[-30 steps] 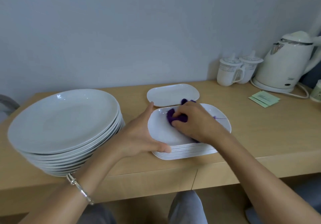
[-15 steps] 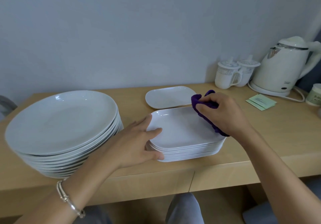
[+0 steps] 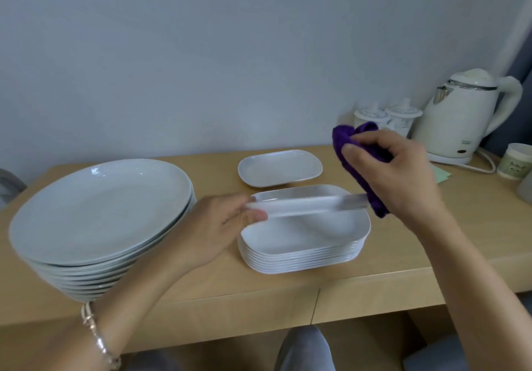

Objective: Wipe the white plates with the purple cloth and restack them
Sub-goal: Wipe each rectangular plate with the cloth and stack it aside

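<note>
- Pale grey-blue wall (image 3: pixel 201 54) behind; light wooden table (image 3: pixel 403 244) runs across the frame, seen from above by the head camera.
- Tall stack of large round white plates (image 3: pixel 100 212) sits on the left of the table.
- Stack of white rounded-rectangle plates (image 3: pixel 302 255) sits centre, near the front edge.
- Single white rounded-rectangle plate (image 3: pixel 279 166) lies alone on the table just behind that stack.
- Left hand (image 3: pixel 218 224) pinches one lifted white rectangular plate (image 3: pixel 302 205) by its left end, thumb on the near side and fingers behind.
- The lifted plate is tilted almost edge-on above the stack and is motion-blurred.
- Right hand (image 3: pixel 403 178) is above the stack's right end, fingers curled round a bunched purple cloth (image 3: pixel 354 152).
- One end of the cloth sticks up above the thumb; the other hangs below the hand.
- The lifted plate's right end meets the hanging part of the cloth; cannot tell actual contact through the blur.
- Silver chain bracelet (image 3: pixel 95 333) on the left wrist.
- White electric kettle (image 3: pixel 460 120) stands on its base at back right, against the wall.
- Two white lidded mugs (image 3: pixel 371 116) stand just left of the kettle, partly behind the cloth.
- Pale green paper slip (image 3: pixel 442 176) lies on the table by the right hand.
- Small printed cup (image 3: pixel 515 163) stands at the right edge.
</note>
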The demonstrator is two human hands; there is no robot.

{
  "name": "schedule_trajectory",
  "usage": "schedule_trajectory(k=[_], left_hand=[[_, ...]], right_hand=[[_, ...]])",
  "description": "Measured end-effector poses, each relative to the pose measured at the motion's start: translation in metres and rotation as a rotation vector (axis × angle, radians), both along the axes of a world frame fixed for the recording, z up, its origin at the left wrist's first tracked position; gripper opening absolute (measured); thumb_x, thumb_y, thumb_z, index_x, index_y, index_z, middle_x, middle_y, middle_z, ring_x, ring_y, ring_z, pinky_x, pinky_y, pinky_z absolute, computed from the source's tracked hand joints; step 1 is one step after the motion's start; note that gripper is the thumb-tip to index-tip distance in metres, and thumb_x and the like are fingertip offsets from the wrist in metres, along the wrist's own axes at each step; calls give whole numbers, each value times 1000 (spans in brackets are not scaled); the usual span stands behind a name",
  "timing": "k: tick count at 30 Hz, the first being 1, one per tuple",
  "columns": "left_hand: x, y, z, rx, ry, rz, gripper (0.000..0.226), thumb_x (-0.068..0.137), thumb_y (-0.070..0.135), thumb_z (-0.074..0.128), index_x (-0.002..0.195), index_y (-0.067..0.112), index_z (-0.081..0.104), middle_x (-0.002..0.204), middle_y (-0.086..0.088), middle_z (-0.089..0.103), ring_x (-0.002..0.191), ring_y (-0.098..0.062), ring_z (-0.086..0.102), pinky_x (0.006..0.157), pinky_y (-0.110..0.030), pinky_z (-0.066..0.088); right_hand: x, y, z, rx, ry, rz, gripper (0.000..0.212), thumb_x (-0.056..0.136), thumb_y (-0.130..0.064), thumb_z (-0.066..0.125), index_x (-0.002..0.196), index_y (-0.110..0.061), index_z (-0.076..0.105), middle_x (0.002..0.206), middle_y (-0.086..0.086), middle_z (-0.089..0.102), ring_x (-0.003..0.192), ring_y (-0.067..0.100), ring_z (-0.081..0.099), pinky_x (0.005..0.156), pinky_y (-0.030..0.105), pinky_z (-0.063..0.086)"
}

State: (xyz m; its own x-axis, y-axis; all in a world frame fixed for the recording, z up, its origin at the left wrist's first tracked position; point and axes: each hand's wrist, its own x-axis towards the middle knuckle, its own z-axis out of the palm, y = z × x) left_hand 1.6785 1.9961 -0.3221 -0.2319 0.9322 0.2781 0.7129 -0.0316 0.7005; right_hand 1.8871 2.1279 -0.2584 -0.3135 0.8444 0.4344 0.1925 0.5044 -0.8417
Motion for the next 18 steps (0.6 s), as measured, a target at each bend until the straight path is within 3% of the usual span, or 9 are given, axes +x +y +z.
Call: schedule_trajectory(k=[2,4,7,9,10,12,14,15,18], left_hand=[[3,10,4,113,-132,65,62,84,60,56,79,-2,55,64,14,46,59,-2,39,56,-21,32],[6,22,6,208,-348,145,71,82,64,52,85,-6,58,76,2,55,72,-8,48,68,-27,38],[10,38,4,157,-818,262,42,100,44,50,92,7,69,93,-7,72,89,-19,63,82,-35,45],[7,44,-3,45,-896,314,38,102,40,47,97,9,69,99,-11,74,89,-23,66,79,-35,47],[5,46,-6,0,-862,344,40,103,41,45,96,9,68,94,-11,73,85,-24,66,74,-33,48],[0,48,-11,-82,-533,407,46,104,43,39,84,9,62,81,-11,65,75,-25,60,63,-31,44],[-2,45,-11,-162,-132,450,52,105,44,30,72,11,54,81,-11,63,81,-28,58,69,-35,42],[-1,43,-9,-179,-19,453,54,106,45,27,71,13,53,83,-10,65,85,-29,58,72,-35,41],[0,40,-13,-150,32,417,49,102,51,25,71,21,48,79,-4,57,89,-30,56,71,-34,34]], right_hand=[[1,-2,11,25,96,-29,14,84,-26,67,78,-39,64,69,-8,62,34,9,47,30,21,36],[0,-4,17,62,131,-32,11,84,-28,66,81,-39,65,78,-5,62,38,8,49,34,21,37],[-6,-7,16,114,63,-5,14,83,-29,67,75,-40,64,76,-6,63,43,9,51,39,23,38],[-14,-9,9,99,8,44,23,84,-26,67,68,-41,61,71,-6,64,43,14,53,35,23,41],[-19,-8,3,95,-34,68,25,84,-25,68,67,-42,60,70,-9,65,47,12,55,37,19,43],[-28,-5,-13,97,-141,103,25,83,-24,69,67,-42,61,67,-17,63,57,4,57,45,9,41],[-36,0,-32,102,-262,124,12,83,-25,69,78,-36,68,72,-18,59,69,3,56,58,5,40],[-39,1,-39,102,-326,126,6,83,-27,69,87,-30,72,79,-18,57,77,1,54,65,4,38],[-44,3,-58,101,-475,97,28,84,-37,66,112,-31,67,119,-12,47,120,6,37,90,9,23]])
